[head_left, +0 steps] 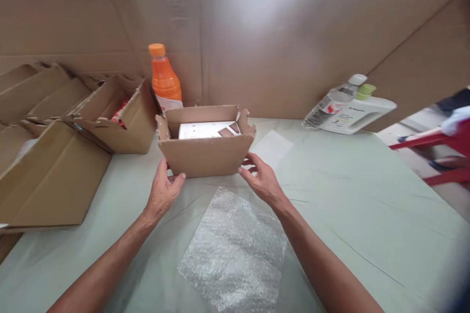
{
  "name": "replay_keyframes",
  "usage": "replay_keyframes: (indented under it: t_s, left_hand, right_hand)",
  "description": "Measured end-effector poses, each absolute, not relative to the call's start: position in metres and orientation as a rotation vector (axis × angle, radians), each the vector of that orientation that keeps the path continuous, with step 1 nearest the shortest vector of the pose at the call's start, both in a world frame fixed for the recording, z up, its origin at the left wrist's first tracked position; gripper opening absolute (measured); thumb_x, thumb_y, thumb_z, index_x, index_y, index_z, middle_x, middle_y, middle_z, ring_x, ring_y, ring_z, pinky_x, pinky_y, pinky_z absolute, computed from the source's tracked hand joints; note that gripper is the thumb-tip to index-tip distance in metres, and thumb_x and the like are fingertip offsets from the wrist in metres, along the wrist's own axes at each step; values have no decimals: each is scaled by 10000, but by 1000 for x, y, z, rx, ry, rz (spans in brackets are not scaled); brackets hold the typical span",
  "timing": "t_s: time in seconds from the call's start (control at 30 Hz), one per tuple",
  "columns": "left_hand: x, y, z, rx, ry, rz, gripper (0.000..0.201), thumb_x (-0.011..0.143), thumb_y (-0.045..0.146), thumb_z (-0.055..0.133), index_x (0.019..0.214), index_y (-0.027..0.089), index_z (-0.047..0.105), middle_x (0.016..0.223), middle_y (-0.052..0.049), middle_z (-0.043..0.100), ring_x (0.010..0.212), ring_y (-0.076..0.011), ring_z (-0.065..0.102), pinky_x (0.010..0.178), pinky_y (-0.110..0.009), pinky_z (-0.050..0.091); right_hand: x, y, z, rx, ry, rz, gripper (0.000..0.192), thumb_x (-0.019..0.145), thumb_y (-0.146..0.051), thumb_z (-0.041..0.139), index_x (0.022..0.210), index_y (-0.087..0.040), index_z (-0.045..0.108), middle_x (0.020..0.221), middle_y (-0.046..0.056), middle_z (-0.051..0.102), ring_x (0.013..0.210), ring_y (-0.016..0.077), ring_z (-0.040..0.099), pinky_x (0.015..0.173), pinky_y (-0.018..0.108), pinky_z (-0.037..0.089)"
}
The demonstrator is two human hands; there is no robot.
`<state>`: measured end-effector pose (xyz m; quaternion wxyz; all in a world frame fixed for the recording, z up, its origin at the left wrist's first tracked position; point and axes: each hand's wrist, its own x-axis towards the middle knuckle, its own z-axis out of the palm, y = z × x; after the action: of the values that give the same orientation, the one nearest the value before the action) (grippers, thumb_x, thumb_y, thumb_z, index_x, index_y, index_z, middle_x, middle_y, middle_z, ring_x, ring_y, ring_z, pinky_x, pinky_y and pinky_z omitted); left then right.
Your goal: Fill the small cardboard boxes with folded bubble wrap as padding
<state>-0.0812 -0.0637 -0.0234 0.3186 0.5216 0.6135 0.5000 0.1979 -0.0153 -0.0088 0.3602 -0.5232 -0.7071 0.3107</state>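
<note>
Two hands frame one small open cardboard box (205,149) that stands upright on the pale green table cover (348,195), near the middle of the table.

Left hand (163,190): I set it at the lower left corner of the box. The fingers are loosely curled and spread, not clenched. The thumb tip (180,176) touches the front wall near its bottom edge; the remaining fingers lie against the left side. The hand encloses nothing; it only bears on the cardboard.

Right hand (262,178): I set it at the lower right corner. The hand is half open, fingers extended toward the box. The fingertips (246,160) meet the right end of the front wall and the corner. Whether they press or merely rest, I cannot tell. Nothing is enclosed in this hand either.

Box contents: a white printed item (205,129) with dark patches lies inside, below the rim. The top flaps stand open.

Surroundings: a sheet of bubble wrap (235,249) lies flat on the cover between my forearms, just in front of the box and apart from both hands. An orange drink bottle (164,78) stands behind the box to the left. A second open carton (121,117) sits beside it, with folded cartons (47,176) further left. A clear bottle (332,102) and a white jug (358,115) lie on their sides at the far right, well apart from the box.
</note>
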Motion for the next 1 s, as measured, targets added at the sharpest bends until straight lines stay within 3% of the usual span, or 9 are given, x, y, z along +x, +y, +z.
replay_keyframes:
  t_s: [0.13,0.27,0.33,0.47,0.57,0.63,0.73,0.83,1.0]
  left_hand:
    - [-67,-31,-27,1366,1560,1368,674,819,304,651,1442,175,429,1345,-136,579,1221,-251,582,952,-380,561]
    - [-69,-34,-33,1332,1560,1276,799,824,317,666,1535,217,317,1511,-170,453,1272,-283,571,942,-404,556]
    - [-72,-56,-36,1398,1636,1202,722,849,338,646,1510,218,379,1513,-165,463,1276,-293,568,906,-389,559]
    - [-70,-113,-40,1726,1673,883,435,879,339,575,1295,219,613,1257,-111,651,1089,-266,632,703,-326,552]
    - [-58,-144,-46,2004,1682,709,346,864,350,592,1169,208,673,1091,-103,685,1013,-277,613,808,-410,537]
    - [-48,-157,-51,2117,1744,620,288,839,355,639,1082,210,689,1026,-98,677,973,-285,598,875,-456,504]
    - [-34,-167,-56,2143,1790,572,99,814,263,645,899,220,669,962,-81,660,932,-273,583,849,-429,485]
    - [-29,-175,-51,2053,1740,653,56,796,172,570,776,220,590,952,-66,666,920,-249,594,840,-398,481]
    - [-48,-200,-37,1597,1683,681,89,842,287,541,876,219,587,839,-12,668,708,-167,616,668,-293,486]
  right_hand:
    - [211,10,-19,-1297,-1775,828,504,856,-318,571,1348,-206,579,1336,116,667,1139,245,674,883,392,587]
    - [248,10,-36,-1413,-1792,574,455,888,-335,550,1323,-215,609,1381,124,638,1218,257,636,917,427,571]
    - [262,4,-46,-1489,-1926,445,410,898,-350,560,1275,-214,645,1376,119,644,1248,273,612,945,454,552]
    - [270,-4,-59,-1666,-2209,257,334,878,-333,623,1168,-194,712,1354,132,657,1256,328,585,1005,509,477]
    - [266,-9,-60,-1760,-2205,199,261,921,-273,549,1071,-180,742,1280,139,694,1206,334,593,979,501,445]
    - [262,-16,-56,-1824,-2170,159,282,936,-254,500,1033,-149,743,1172,175,726,1139,355,611,954,518,427]
    - [245,-34,-43,-1879,-2130,160,288,933,-261,500,1012,-127,742,1033,191,748,1050,363,644,937,528,427]
    - [221,-55,-23,-1667,-2135,366,279,930,-324,560,1086,-166,728,1114,135,752,1064,307,669,974,473,459]
    - [226,-92,-8,-1421,-1945,535,363,971,-466,525,1192,-226,684,1188,82,732,1011,241,696,855,399,545]
